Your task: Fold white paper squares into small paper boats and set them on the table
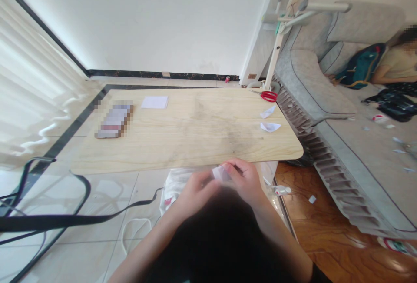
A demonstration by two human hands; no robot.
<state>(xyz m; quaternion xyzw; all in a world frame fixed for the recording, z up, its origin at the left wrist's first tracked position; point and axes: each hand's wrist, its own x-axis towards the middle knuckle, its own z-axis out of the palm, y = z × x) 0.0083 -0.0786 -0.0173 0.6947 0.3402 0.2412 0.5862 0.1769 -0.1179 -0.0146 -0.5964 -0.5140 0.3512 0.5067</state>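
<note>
Grey sofa [384, 157]: largest item, right side. A person [394, 63] in a light top sits on it.
Wood-grain table [163, 144]: centre, top marked with grey smudges.
Teal backpack [361, 68]: on the sofa, beside the seated person; contents hidden.
Black bag [399, 104]: on the sofa, in front of that person; contents cannot be made out.
Left hand [196, 187] and right hand [245, 178]: just off the table's near edge, fingers pinched narrow, both holding one folded white paper [220, 173].
Bottle [282, 190]: white with red marking, below table level, to the right of the right hand; fill cannot be read.
Red-handled scissors [268, 96]: far right corner of the tabletop, blades pointing left.
Paper stack [154, 102]: flat, far left part of the tabletop.
Red can [227, 79]: on the floor near the wall base; contents not visible.
Two folded pieces [270, 127]: right end of the tabletop, one behind the other, the farther one near the scissors.
Held paper: between the hands, in front of the wearer's dark top; exact folds blurred.
</note>
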